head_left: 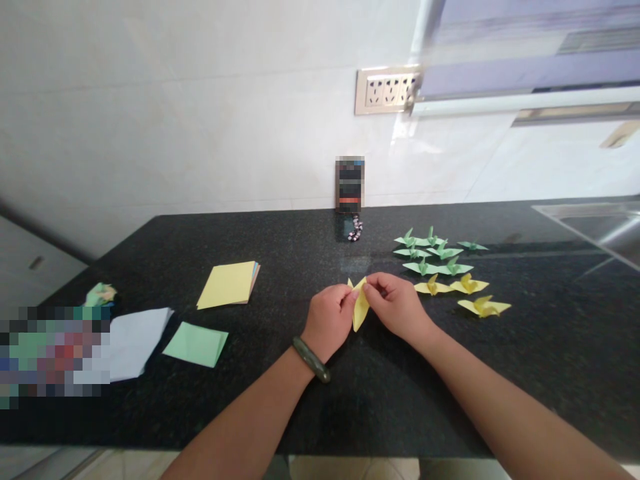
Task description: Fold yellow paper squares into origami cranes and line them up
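Observation:
Both my hands pinch a partly folded yellow paper piece (359,308) just above the black counter (310,400). My left hand (327,322), with a green bangle on its wrist, grips the piece from the left. From the right, my right hand (395,303) pinches its top edge. Right of my hands lie finished yellow paper cranes (470,285), and behind them several green paper cranes (430,253).
A stack of yellow square sheets (227,285) lies to the left. Nearer lie a green folded sheet (196,344) and a white sheet (135,340). A dark phone (349,187) leans on the wall. A sink (600,223) sits at far right.

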### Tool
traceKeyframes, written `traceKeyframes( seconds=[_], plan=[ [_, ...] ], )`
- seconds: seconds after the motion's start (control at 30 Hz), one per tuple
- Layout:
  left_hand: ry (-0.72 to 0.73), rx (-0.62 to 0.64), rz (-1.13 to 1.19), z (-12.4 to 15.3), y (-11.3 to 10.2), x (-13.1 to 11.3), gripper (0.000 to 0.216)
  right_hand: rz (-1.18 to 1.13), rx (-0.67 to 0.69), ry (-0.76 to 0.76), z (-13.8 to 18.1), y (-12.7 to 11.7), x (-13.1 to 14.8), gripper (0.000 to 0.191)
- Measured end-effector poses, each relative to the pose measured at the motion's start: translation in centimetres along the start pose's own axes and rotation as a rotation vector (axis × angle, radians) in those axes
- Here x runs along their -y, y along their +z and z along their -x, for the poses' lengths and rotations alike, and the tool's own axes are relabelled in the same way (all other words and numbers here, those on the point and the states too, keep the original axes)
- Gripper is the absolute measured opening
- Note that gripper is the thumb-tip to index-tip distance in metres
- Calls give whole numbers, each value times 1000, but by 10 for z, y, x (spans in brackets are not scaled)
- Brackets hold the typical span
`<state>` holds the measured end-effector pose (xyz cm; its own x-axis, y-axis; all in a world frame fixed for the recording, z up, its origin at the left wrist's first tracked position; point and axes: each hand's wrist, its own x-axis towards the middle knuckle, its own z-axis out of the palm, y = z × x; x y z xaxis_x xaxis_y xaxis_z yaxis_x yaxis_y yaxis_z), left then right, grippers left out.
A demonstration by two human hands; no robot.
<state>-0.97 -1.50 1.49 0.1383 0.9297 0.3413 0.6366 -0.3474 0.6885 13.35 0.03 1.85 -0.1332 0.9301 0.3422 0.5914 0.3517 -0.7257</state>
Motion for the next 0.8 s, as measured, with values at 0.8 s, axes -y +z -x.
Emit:
traceKeyframes(
  seconds=[0.8],
  plan=[
    [-365,-100,686,-5,8,5,13,-759,202,481,-2,1,6,26]
  ],
)
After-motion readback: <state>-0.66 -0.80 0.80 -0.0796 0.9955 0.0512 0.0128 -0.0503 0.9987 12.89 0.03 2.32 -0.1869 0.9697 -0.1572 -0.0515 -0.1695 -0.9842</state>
